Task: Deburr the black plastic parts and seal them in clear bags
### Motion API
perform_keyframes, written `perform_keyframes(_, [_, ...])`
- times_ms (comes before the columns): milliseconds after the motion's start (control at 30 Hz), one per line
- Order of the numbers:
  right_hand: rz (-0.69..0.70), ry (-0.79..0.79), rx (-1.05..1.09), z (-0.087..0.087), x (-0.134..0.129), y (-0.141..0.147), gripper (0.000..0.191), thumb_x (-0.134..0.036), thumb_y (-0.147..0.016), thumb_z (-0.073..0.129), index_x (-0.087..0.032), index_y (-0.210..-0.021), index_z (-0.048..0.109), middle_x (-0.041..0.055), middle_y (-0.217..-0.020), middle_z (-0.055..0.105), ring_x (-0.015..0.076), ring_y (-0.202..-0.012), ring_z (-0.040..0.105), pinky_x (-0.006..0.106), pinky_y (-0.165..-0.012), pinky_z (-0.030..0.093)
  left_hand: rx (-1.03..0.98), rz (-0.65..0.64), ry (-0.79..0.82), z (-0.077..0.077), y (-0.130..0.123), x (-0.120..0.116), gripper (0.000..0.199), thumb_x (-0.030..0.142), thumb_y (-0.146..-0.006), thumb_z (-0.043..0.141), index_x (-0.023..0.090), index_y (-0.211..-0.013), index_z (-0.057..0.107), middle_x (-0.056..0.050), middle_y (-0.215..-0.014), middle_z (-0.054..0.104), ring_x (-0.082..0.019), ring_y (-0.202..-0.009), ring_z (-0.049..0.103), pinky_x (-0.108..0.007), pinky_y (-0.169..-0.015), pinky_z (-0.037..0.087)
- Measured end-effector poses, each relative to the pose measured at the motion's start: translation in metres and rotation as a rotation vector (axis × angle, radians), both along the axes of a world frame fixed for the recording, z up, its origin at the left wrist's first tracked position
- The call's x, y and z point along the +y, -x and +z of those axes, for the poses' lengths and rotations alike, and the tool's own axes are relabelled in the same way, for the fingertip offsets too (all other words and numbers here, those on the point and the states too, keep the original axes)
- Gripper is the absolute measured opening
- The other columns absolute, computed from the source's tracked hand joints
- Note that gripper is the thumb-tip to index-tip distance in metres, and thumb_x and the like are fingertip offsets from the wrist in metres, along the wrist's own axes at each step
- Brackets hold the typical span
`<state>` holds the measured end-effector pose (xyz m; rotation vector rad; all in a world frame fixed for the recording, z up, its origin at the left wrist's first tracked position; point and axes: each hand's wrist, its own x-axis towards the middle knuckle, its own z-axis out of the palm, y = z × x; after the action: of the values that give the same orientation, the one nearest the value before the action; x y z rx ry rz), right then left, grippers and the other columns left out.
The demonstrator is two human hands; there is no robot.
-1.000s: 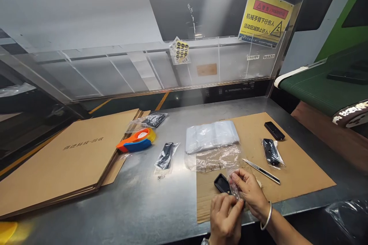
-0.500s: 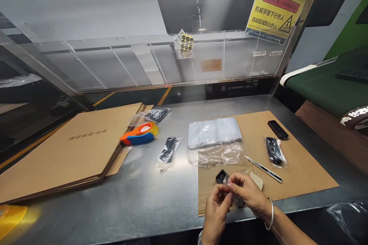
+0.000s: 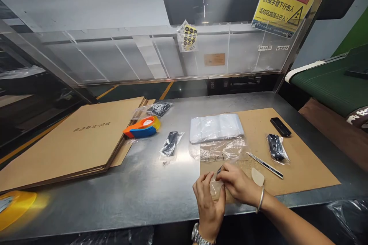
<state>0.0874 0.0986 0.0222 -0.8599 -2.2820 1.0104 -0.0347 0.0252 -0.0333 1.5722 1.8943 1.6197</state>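
Observation:
A small clear plastic bag point(image 3: 215, 188) lies between my hands near the table's front edge. My left hand point(image 3: 207, 203) has its thumb and curved fingers around the bag, gripping its sides. My right hand point(image 3: 240, 186) is closed, its fingertips at the far side of the bag. A bit of a small black square piece point(image 3: 219, 169) shows at those fingertips; the rest is covered by my hand. Beside the right wrist lies a beige rounded piece point(image 3: 258, 177). A utility knife point(image 3: 265, 165) rests to the right on the cardboard sheet point(image 3: 307, 174).
A stack of clear bags point(image 3: 216, 128) lies beyond my hands. At right are a black case point(image 3: 280, 126) and a bagged black device point(image 3: 276, 147). A bagged black strip point(image 3: 170, 144), a tape dispenser point(image 3: 143, 127) and stacked cardboard point(image 3: 74, 141) lie left. A conveyor point(image 3: 330, 78) stands far right.
My hands have moved slightly left and away from me. My right hand has reached over the black square piece, and the left fingers have spread around the bag. The view has shifted slightly.

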Motion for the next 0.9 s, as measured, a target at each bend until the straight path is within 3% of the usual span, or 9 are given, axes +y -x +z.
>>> perform_keyframes(67, [0.074,-0.070,-0.041,0.004,0.000,0.006,0.022,-0.004,-0.076,0.044,-0.018,-0.083,0.061,0.0024,-0.078,0.047,0.0145,-0.073,0.045,0.026,-0.065,0.037,0.205,0.005,-0.097,0.001,0.005,0.001,0.036,0.010,-0.077,0.055,0.022,-0.110,0.055,-0.006,-0.096,0.052,-0.020,-0.092,0.048,-0.036,-0.078,0.042])
perform_keyframes(167, [0.123,-0.134,-0.076,0.010,0.006,0.010,0.028,-0.001,-0.076,0.041,-0.018,-0.090,0.059,0.0038,-0.084,0.050,0.0152,-0.079,0.046,0.026,-0.070,0.040,0.254,0.037,-0.169,-0.003,0.018,0.005,0.031,0.004,-0.079,0.048,0.020,-0.102,0.060,-0.003,-0.085,0.049,-0.015,-0.078,0.050,-0.028,-0.067,0.045])
perform_keyframes(333, [-0.033,-0.145,-0.142,0.009,0.021,-0.004,0.025,-0.007,-0.082,0.040,-0.018,-0.099,0.055,0.0041,-0.090,0.054,0.0147,-0.083,0.051,0.026,-0.074,0.041,0.231,0.184,-0.152,-0.022,0.040,0.008,0.022,0.005,-0.080,0.048,0.016,-0.090,0.065,-0.003,-0.082,0.045,-0.013,-0.073,0.050,-0.025,-0.064,0.044])
perform_keyframes(467, [-0.280,-0.107,-0.312,-0.018,0.015,-0.027,0.019,-0.022,-0.086,0.039,-0.014,-0.090,0.055,0.0109,-0.087,0.057,0.0231,-0.080,0.053,0.036,-0.071,0.040,0.222,0.223,-0.038,-0.039,0.051,0.005,0.019,0.011,-0.081,0.050,0.013,-0.093,0.064,-0.006,-0.084,0.052,-0.016,-0.076,0.053,-0.028,-0.067,0.044])
perform_keyframes(600, [-0.350,-0.025,-0.463,-0.050,-0.004,-0.046,0.015,-0.022,-0.080,0.045,-0.014,-0.071,0.054,0.0136,-0.073,0.058,0.0284,-0.072,0.055,0.037,-0.063,0.038,0.199,0.167,0.106,-0.049,0.051,-0.003,0.017,0.022,-0.081,0.052,0.016,-0.090,0.065,-0.004,-0.075,0.056,-0.017,-0.069,0.055,-0.029,-0.064,0.043])
perform_keyframes(733, [-0.296,0.069,-0.459,-0.053,-0.023,-0.056,0.027,-0.023,-0.088,0.030,-0.017,-0.071,0.050,0.0079,-0.066,0.057,0.0222,-0.065,0.056,0.033,-0.062,0.038,0.126,0.171,0.213,-0.044,0.046,-0.006,0.021,0.032,-0.081,0.052,0.019,-0.089,0.067,-0.004,-0.076,0.052,-0.017,-0.067,0.054,-0.029,-0.059,0.042])
perform_keyframes(900, [-0.035,0.254,-0.342,-0.050,-0.044,-0.051,0.030,-0.036,-0.089,0.037,-0.020,-0.070,0.053,-0.0028,-0.061,0.056,0.0125,-0.057,0.057,0.021,-0.054,0.040,-0.027,0.014,0.303,-0.030,0.041,-0.003,0.026,0.036,-0.082,0.050,0.019,-0.088,0.068,-0.001,-0.066,0.054,-0.015,-0.058,0.054,-0.027,-0.057,0.044])
